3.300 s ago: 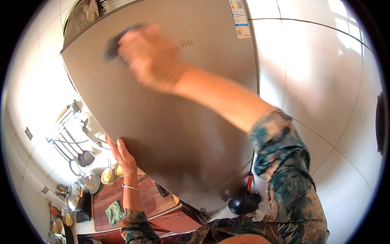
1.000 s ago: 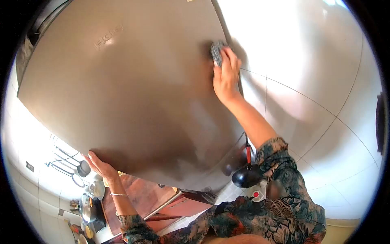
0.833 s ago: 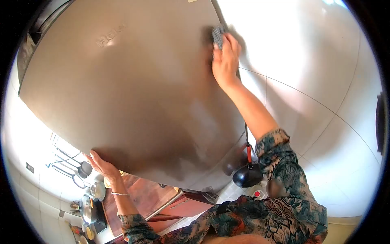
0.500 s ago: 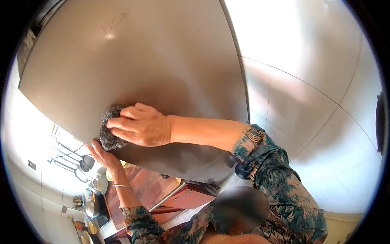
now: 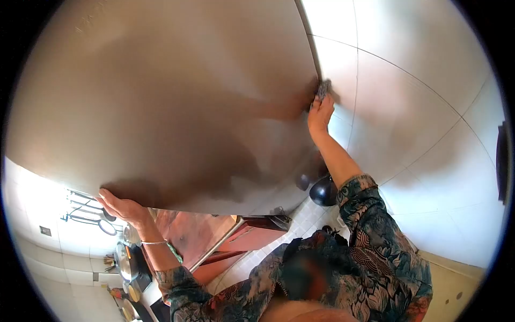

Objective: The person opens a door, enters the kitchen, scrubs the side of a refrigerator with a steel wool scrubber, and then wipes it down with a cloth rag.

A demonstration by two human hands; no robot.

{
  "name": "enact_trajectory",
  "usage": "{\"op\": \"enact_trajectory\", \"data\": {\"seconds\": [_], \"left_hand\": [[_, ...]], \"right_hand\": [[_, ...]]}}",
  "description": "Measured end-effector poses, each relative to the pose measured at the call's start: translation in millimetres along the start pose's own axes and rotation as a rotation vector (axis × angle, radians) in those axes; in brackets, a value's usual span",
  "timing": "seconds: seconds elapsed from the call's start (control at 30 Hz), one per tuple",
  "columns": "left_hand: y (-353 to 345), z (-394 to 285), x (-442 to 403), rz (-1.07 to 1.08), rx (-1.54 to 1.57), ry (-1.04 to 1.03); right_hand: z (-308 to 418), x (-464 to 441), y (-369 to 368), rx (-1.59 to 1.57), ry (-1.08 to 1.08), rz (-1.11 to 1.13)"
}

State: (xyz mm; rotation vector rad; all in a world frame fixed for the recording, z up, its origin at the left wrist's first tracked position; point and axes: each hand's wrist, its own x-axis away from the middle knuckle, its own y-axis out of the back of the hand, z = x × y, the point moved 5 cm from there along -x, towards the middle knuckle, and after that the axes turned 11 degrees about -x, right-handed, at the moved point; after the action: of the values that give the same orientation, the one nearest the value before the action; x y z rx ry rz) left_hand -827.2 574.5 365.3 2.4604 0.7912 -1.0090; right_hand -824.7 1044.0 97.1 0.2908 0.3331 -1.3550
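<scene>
A large grey-brown door panel (image 5: 177, 107), which looks like a refrigerator door with faint raised lettering, fills the upper left. My right hand (image 5: 321, 114) is closed on a dark grey fuzzy cloth (image 5: 324, 88), pressed at the door's right edge beside the white tiled wall. Part of the cloth is hidden by the fingers. At the lower left, my left hand (image 5: 124, 208) holds the door's bottom edge, thumb on the front face and the other fingers partly hidden. A thin bracelet (image 5: 154, 242) circles that wrist.
White tiled wall (image 5: 418, 118) runs along the right. Below the door stands a reddish wooden counter (image 5: 188, 233) with a red cabinet (image 5: 247, 236). Hanging utensils (image 5: 104, 225) and a lidded pot (image 5: 126, 263) are at left. A shiny black rounded object (image 5: 323, 192) sits beneath my right forearm.
My right hand has carried the cloth from the door's lower left, near my left hand, to its right edge. The view has shifted. My left hand stays on the bottom edge.
</scene>
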Motion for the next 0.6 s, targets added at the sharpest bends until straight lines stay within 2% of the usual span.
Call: {"op": "enact_trajectory", "data": {"seconds": [0.1, 0.13, 0.17, 0.2, 0.3, 0.37, 0.4, 0.43, 0.47, 0.5, 0.57, 0.6], "left_hand": [[-9.1, -13.6, 5.1, 0.000, 0.024, -0.002], [-10.0, -17.0, 6.5, -0.007, 0.021, -0.025], [-10.4, -18.8, 7.3, -0.015, 0.020, -0.047], [-10.3, -21.0, 7.0, 0.003, -0.002, -0.062], [-11.3, -16.1, 5.4, 0.013, 0.020, -0.077], [-13.1, -20.0, 5.6, 0.063, 0.039, -0.120], [-12.3, -20.0, 2.6, 0.082, 0.030, -0.173], [-8.7, -16.8, -2.8, 0.102, 0.021, -0.226], [0.2, 16.7, -10.1, 0.056, -0.424, -0.532], [9.9, 52.2, -13.9, -0.129, -0.838, -0.831], [3.1, 27.7, -12.4, 0.101, -0.155, -0.343], [-3.4, 9.9, -7.4, 0.123, 0.153, -0.068]], "right_hand": [[15.2, 7.7, -3.9, -0.004, 0.007, 0.045], [48.7, 5.8, -7.2, -0.018, 0.329, -0.121], [96.5, -5.2, -7.0, -0.298, 0.277, -0.074], [159.4, -6.3, -1.3, -0.215, 0.572, -0.091], [306.0, 19.0, -10.5, -0.530, 0.895, 0.098], [382.9, 80.9, -5.6, -0.659, 1.196, 0.166], [400.9, 119.9, -7.0, -0.786, 1.198, 0.135], [404.1, 155.4, 0.2, -0.684, 1.235, 0.229], [395.3, 181.9, 1.7, -0.769, 1.220, 0.272], [382.6, 204.1, -4.9, -0.914, 1.092, 0.245], [358.1, 208.2, 2.1, -0.879, 1.064, 0.358], [346.4, 204.6, 4.0, -0.842, 1.084, 0.385]]}}
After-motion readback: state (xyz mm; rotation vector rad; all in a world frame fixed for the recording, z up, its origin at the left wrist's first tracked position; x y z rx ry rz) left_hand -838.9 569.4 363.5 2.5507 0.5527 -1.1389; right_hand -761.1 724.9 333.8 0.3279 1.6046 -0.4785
